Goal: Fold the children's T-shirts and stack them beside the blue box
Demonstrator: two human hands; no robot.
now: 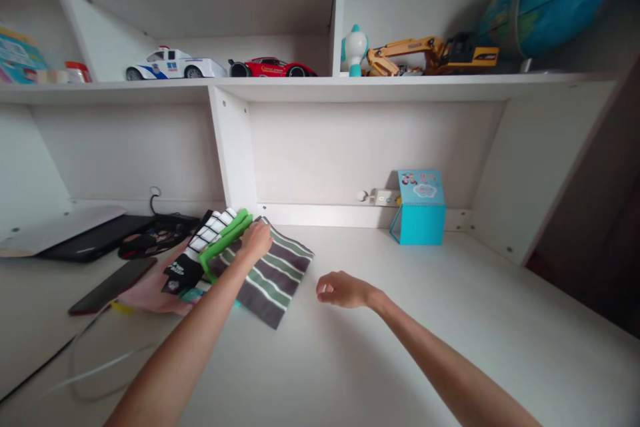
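Observation:
My left hand is closed on the upper edge of a striped cloth in grey, green and white; its fingertips are partly hidden. The cloth lies at a slant on the white desk. Left of it, folded pieces overlap: a bright green cloth, a black and white checked cloth and a black one with white print. A pink cloth lies under them. Above the desk to the right of the striped cloth is my right hand, fingers loosely curled, a gap at the thumb, nothing visible in it.
A dark phone-like slab, a black laptop-like item and a cable lie at the left. A blue desk calendar stands at the back right near a power strip. Shelves above carry toy vehicles and a globe.

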